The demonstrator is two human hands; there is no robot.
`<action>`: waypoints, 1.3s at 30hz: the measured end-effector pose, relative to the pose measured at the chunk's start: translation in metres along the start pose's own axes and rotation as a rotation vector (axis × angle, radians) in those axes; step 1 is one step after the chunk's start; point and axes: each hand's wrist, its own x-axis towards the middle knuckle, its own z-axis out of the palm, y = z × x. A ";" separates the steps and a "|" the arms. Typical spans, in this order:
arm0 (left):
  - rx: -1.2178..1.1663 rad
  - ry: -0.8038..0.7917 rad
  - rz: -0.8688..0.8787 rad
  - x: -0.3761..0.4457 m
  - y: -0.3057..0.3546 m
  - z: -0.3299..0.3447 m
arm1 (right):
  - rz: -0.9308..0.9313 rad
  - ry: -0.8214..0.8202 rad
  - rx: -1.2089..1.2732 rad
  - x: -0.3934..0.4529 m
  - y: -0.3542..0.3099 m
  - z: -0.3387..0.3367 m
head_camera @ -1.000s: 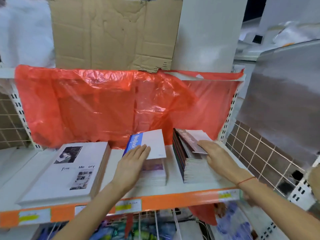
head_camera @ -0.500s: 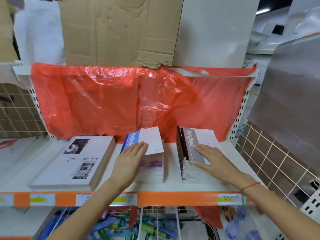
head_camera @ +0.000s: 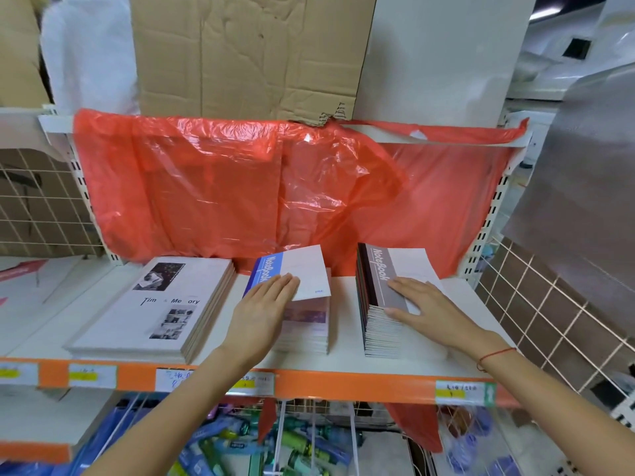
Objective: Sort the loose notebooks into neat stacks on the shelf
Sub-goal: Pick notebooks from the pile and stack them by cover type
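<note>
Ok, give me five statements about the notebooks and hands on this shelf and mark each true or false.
1. The left hand lies flat on the blue-spined notebook. True.
2. The blue-spined notebook sits squarely aligned with the middle stack under it. False: it is skewed and overhangs toward the back.
3. The right hand rests on the brown-spined notebook topping the right stack. True.
4. The large white stack at the left is being held by a hand. False: neither hand touches it.
5. A blue plastic sheet hangs behind the shelf. False: the plastic sheet is red.
</note>
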 end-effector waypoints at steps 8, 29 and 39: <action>-0.010 -0.021 -0.031 -0.003 0.000 -0.006 | -0.008 0.009 0.001 0.002 -0.003 -0.001; -0.064 0.024 0.042 0.016 0.020 -0.008 | -0.006 0.078 -0.002 0.002 0.003 -0.005; -0.099 0.111 0.292 0.092 0.089 0.001 | 0.151 0.302 -0.016 -0.027 0.048 -0.048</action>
